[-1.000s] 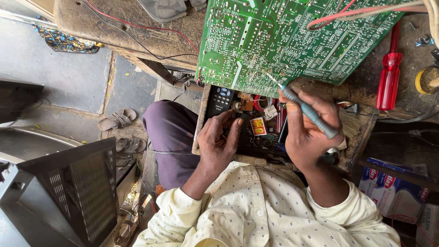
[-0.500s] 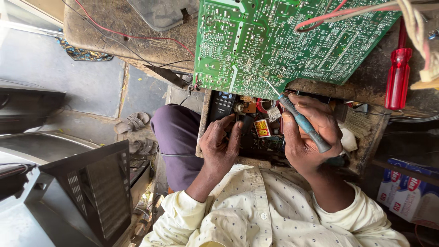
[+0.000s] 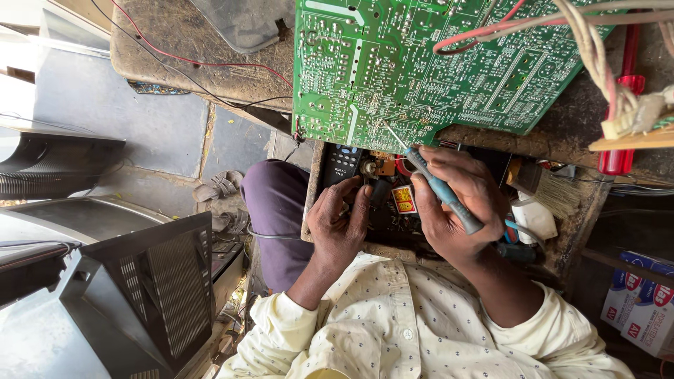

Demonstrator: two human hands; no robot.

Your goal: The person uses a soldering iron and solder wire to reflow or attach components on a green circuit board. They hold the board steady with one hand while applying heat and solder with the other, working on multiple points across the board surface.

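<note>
Right now, right hand: fingers closed around a blue-handled soldering iron, tip touching the green circuit board
Left hand: fingers curled, pinching small parts in the open drawer

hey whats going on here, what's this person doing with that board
A person in a pale dotted shirt sits at a worn bench with a large green circuit board lying solder side up. The right hand holds a blue-handled soldering iron, its tip at the board's near edge. The left hand reaches into an open drawer of small parts below the bench. A red screwdriver lies to the right.
</note>
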